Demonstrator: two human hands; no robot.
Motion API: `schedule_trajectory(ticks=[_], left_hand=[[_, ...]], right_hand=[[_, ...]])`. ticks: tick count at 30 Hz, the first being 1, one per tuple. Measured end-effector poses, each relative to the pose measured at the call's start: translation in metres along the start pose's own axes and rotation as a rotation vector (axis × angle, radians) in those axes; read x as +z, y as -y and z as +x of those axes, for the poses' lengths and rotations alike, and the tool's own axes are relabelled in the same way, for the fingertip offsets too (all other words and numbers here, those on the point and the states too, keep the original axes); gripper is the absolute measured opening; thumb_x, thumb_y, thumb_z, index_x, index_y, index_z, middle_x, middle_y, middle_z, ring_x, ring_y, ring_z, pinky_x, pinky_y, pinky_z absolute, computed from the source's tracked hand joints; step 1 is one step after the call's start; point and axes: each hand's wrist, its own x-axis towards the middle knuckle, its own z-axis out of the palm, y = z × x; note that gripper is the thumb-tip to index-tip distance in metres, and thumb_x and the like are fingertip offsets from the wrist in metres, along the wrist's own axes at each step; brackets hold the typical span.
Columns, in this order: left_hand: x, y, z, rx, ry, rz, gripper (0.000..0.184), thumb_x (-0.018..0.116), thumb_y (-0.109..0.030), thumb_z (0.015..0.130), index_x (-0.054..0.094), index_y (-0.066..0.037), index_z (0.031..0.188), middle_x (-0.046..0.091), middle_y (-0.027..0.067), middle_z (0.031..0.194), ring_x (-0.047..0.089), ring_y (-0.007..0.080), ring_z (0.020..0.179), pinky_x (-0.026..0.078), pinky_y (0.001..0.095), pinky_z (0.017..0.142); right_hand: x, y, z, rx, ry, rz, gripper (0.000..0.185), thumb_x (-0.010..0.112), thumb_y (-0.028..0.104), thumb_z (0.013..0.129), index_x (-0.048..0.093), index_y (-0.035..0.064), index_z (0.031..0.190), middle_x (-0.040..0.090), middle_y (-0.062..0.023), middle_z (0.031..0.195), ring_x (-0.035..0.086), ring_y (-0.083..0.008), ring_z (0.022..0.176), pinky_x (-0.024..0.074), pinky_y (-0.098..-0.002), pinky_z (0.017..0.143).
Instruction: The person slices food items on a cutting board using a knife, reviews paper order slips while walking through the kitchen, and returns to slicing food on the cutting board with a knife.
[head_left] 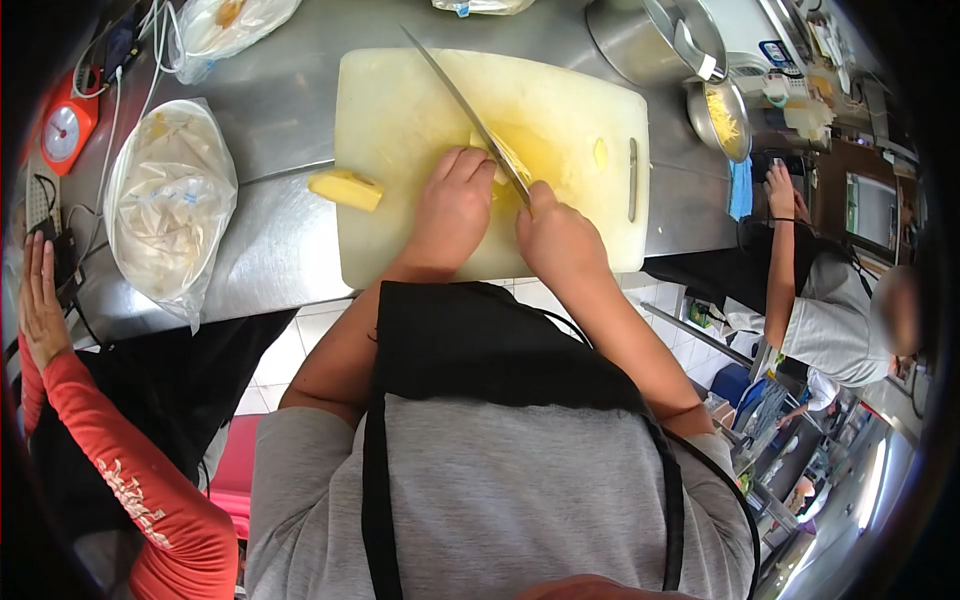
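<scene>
My right hand is wrapped round the handle of a long kitchen knife, its blade running up and left across the cutting board. Beside the blade, my left hand is closed, with curled fingertips pressing on yellow vegetable slices. The fingers and the knife partly hide these slices, and I cannot tell which vegetable it is. A cut yellow block lies over the board's left edge. One small yellow slice rests apart near the board's right side.
A metal bowl of yellow shreds and a large steel pot stand at upper right. On the left are a plastic-covered tub and an orange scale. A person in red sleeves is at left; another person is at right.
</scene>
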Motion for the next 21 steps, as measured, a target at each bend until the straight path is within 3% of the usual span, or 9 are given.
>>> schedule_trajectory(ticks=[8,11,21], left_hand=[[-0.003,0.001,-0.002,-0.020,-0.029,-0.034,0.025,0.058,0.005,0.065,0.061,0.002,0.090,0.058,0.0122,0.096,0.053,0.0295,0.093,0.045,0.0357,0.080],[-0.005,0.005,-0.003,-0.011,-0.011,0.006,0.026,0.058,0.005,0.065,0.061,0.002,0.091,0.057,0.0122,0.097,0.053,0.0297,0.095,0.045,0.0359,0.080],[-0.007,0.003,0.000,0.012,-0.001,0.042,0.024,0.058,0.000,0.065,0.061,0.003,0.088,0.057,0.0114,0.094,0.053,0.0266,0.095,0.044,0.0329,0.083]], right_hand=[[0.000,0.004,0.015,-0.045,-0.039,0.027,0.021,0.049,0.020,0.084,0.047,-0.0008,0.086,0.060,-0.0239,0.067,0.060,-0.0387,0.064,0.0487,-0.0460,0.061],[-0.017,0.016,0.017,-0.010,0.067,0.001,0.018,0.044,0.018,0.085,0.049,0.0007,0.087,0.061,-0.0230,0.072,0.061,-0.0379,0.069,0.0491,-0.0446,0.064],[-0.009,0.009,-0.001,0.051,0.069,-0.017,0.018,0.044,0.016,0.085,0.049,0.0000,0.090,0.061,-0.0229,0.071,0.061,-0.0388,0.068,0.0492,-0.0456,0.065]])
